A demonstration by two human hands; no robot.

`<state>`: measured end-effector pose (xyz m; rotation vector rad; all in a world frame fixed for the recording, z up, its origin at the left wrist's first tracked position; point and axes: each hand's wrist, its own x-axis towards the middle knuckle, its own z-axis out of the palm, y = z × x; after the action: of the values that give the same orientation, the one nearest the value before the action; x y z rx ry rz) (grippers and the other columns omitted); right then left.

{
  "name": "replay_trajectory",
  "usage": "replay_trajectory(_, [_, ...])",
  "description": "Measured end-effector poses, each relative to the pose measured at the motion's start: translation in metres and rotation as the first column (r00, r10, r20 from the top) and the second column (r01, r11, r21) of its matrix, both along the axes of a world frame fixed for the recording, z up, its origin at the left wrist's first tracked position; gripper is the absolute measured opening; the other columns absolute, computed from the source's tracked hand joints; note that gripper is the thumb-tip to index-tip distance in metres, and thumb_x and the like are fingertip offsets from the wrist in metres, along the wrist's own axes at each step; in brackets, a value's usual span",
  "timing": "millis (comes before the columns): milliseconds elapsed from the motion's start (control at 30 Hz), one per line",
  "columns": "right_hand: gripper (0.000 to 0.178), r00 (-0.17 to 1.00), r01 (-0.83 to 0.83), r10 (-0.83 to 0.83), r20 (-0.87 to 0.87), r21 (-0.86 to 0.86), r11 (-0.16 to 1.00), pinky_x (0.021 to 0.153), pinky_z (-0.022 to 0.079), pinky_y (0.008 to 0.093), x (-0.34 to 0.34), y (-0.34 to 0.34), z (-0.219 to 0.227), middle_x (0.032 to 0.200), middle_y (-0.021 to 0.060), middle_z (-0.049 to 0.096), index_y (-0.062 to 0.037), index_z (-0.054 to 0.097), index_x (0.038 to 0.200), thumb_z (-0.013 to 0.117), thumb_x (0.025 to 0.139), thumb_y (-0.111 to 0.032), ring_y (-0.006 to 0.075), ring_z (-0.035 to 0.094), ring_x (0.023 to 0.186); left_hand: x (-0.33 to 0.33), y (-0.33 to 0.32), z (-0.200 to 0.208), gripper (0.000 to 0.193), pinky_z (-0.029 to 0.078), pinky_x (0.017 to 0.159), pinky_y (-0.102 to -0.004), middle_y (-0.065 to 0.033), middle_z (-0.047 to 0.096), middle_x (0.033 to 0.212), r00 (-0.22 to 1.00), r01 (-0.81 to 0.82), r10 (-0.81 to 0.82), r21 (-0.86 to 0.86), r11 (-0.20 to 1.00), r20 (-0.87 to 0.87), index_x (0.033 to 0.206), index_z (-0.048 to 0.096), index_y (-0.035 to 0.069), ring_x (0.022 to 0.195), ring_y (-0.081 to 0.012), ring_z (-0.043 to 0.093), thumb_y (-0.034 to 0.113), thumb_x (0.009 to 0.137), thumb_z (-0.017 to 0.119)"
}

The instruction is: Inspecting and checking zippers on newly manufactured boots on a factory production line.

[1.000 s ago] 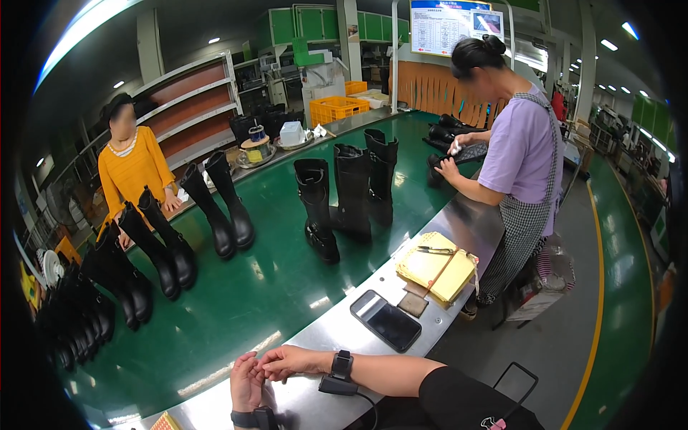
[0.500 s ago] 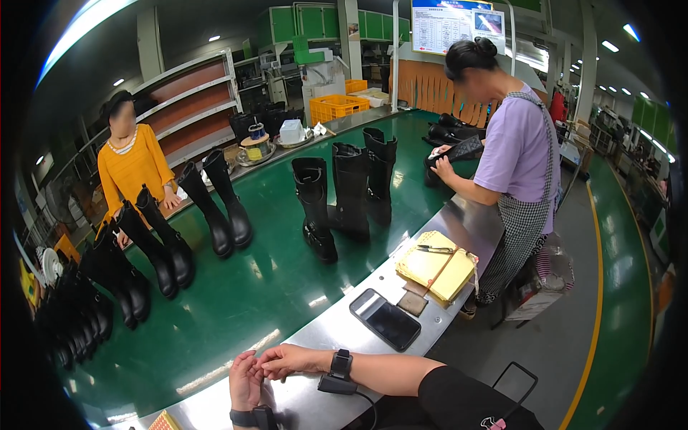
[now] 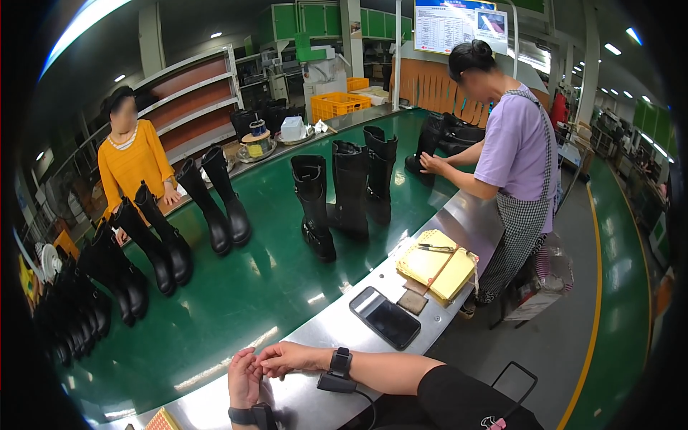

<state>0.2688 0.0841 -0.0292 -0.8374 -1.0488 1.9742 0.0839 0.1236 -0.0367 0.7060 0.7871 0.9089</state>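
Observation:
At the metal edge of the table, my left hand and my right hand meet with their fingers together. The right thumb and forefinger pinch at the left fingertips; anything between them is too small to make out. The left fingers are curled in. Beyond my hands, several tall black boots stand on the green table: one buckled boot, a smooth one beside it and another buckled one. A black phone lies on the metal strip right of my hands.
A stack of yellow cards with pens lies past the phone. More boots stand at the left, near a person in yellow. At the right, a person in lavender handles a black boot. Orange crates stand behind.
The person in lavender has brought the boot from a tilted hold to upright on the table. My hands have hardly moved.

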Motion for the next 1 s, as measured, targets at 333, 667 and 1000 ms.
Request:
replay_trajectory(333, [0.023,1.0,-0.013,0.012,-0.019,-0.02,1.0,0.07,0.051,0.0225,-0.0007,0.0011,-0.0024,0.088,-0.0012,0.063,-0.0069,0.059,0.111,0.056,0.095,-0.024,0.0052,0.061,0.079,-0.0003,-0.0006,0.0029,0.019,0.055,0.069,-0.0281,-0.0065,0.061,0.086,1.0,0.02,-0.02,0.014,1.0,-0.019,0.108,0.052,0.001,0.078,-0.0164,0.063,0.011,0.092,0.052])
replay_trajectory(667, [0.023,1.0,0.0,0.0,-0.015,-0.004,1.0,0.07,0.051,0.0231,-0.001,0.0017,-0.0042,0.088,-0.0009,0.062,-0.0064,0.059,0.112,0.055,0.096,-0.022,0.0057,0.06,0.08,0.0012,-0.0017,0.0029,0.018,0.053,0.069,-0.0263,-0.0069,0.062,0.084,1.0,0.0,0.0,0.006,1.0,-0.008,0.106,0.053,0.0,0.075,-0.0156,0.063,0.008,0.091,0.053])
replay_trajectory(1000, [0.022,1.0,-0.005,0.005,-0.017,-0.005,1.0,0.069,0.052,0.0228,-0.0004,0.0037,-0.0092,0.089,-0.0006,0.063,-0.0069,0.059,0.112,0.055,0.096,-0.022,0.0061,0.062,0.08,0.0014,-0.0013,0.0021,0.018,0.053,0.071,-0.0271,-0.0074,0.061,0.084,1.0,0.007,-0.007,0.001,1.0,-0.013,0.107,0.053,0.0,0.077,-0.0161,0.063,0.009,0.091,0.053])
